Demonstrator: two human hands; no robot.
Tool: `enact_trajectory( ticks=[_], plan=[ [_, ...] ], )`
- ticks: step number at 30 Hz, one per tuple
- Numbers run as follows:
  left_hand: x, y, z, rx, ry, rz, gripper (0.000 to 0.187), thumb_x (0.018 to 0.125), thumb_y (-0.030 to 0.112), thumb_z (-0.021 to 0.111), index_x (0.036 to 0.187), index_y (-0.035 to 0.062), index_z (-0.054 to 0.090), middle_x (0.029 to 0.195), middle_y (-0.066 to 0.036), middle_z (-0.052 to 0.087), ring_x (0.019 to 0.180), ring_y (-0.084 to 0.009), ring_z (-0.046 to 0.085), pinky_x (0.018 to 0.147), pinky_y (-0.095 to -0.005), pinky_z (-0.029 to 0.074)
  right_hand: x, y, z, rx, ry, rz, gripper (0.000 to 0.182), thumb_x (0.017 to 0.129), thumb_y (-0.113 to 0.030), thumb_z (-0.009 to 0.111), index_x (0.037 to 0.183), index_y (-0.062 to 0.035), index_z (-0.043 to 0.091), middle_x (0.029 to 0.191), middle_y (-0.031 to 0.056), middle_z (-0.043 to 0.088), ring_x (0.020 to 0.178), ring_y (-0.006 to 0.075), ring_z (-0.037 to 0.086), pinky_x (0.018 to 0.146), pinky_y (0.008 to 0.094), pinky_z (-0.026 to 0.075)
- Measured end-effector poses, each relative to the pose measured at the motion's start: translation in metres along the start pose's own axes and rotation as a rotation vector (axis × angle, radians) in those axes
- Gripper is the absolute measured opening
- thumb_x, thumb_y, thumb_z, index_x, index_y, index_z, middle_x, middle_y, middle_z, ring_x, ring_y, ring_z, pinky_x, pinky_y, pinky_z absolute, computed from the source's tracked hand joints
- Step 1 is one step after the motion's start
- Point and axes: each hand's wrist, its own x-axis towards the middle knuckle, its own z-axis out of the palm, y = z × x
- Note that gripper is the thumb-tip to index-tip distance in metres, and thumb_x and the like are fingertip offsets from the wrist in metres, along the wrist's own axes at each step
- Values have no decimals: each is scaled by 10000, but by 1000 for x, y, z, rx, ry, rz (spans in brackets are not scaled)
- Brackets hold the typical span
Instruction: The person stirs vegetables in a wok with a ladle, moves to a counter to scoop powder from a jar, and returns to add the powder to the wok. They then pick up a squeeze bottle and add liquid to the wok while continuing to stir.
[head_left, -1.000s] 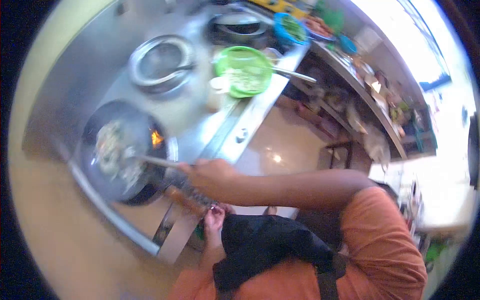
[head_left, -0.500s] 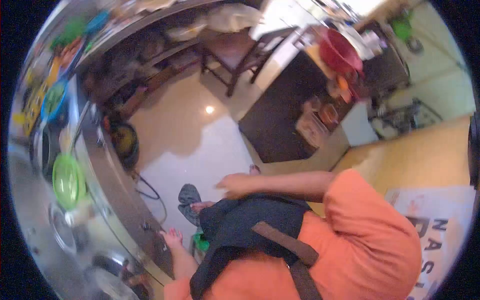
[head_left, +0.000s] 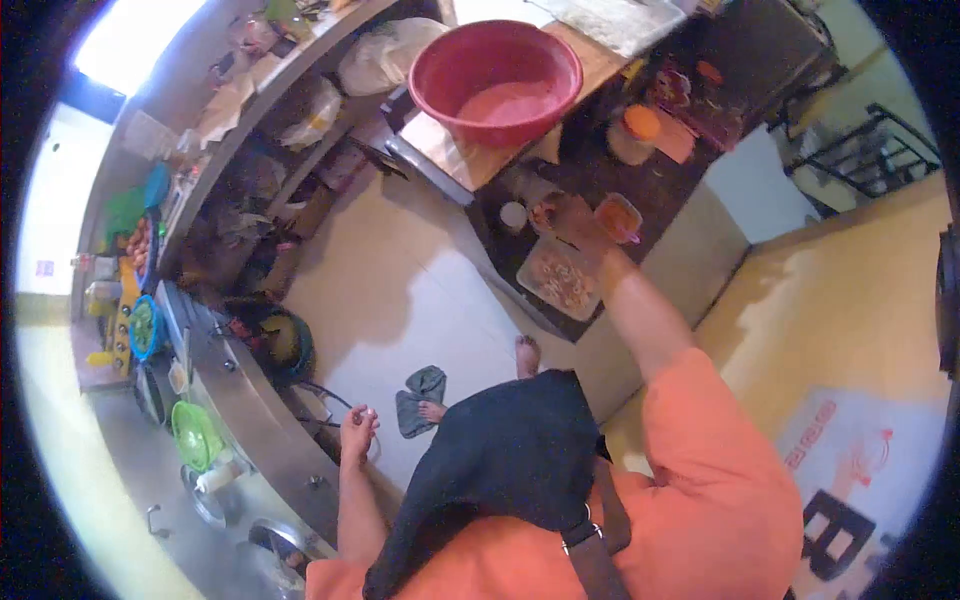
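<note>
My right hand (head_left: 583,228) reaches over the dark counter (head_left: 520,240) on the right, among several food containers. Just at its fingers is a clear container (head_left: 543,212) with reddish bits inside; the fingers are dim, so whether they grip it is hidden. Below the hand sits a rectangular tub of pale brown pieces (head_left: 560,280). Beside it stands a small tub of orange-red food (head_left: 618,218). My left hand (head_left: 358,432) hangs in the air by the steel counter's edge, fingers loosely bent and apart, with nothing visible in it.
A large red basin (head_left: 496,82) stands on the counter's far end, near an orange-lidded jar (head_left: 640,130). On the left, the steel counter (head_left: 140,500) carries a green strainer (head_left: 197,437) and a blue basket of greens (head_left: 145,328). A grey cloth (head_left: 420,402) lies on the floor underfoot.
My right hand has gone from in front of the apron out to the containers on the counter. My left hand has risen slightly. The view has turned, bringing the red basin nearer the middle.
</note>
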Motion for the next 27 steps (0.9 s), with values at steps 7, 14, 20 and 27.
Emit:
enact_trajectory(
  ticks=[7, 14, 20, 27],
  plan=[
    [-53, -20, -5, -149, 241, 243, 316, 865, 207, 649, 1075, -9, 555, 811, -64, 632, 686, -129, 610, 540, -242, 459, 67, 14, 60, -224, -318, 117, 299, 800, -172, 596, 1088, -99, 629, 842, 114, 654, 733, 229, 619, 649, 336, 476],
    [-146, -212, 26, -11, 291, -421, 229, 868, 205, 625, 964, 8, 560, 736, -86, 613, 535, -157, 548, 474, -303, 460, 58, 18, 64, -274, -405, 165, 265, 816, -179, 591, 1066, -98, 623, 830, 94, 640, 709, 208, 596, 626, 318, 459],
    [-168, -227, 68, 138, 206, -534, 229, 862, 226, 619, 956, 25, 565, 718, -79, 609, 525, -157, 542, 469, -308, 452, 66, 15, 61, -294, -424, 171, 237, 829, -185, 587, 1047, -97, 619, 820, 77, 628, 688, 190, 577, 605, 303, 445],
    [-134, -209, 35, -11, 334, -250, 209, 862, 235, 606, 943, 47, 566, 701, -62, 599, 516, -148, 530, 452, -300, 424, 73, 17, 54, -287, -414, 189, 207, 844, -192, 583, 1025, -96, 613, 809, 57, 614, 664, 169, 554, 581, 286, 429]
  ],
)
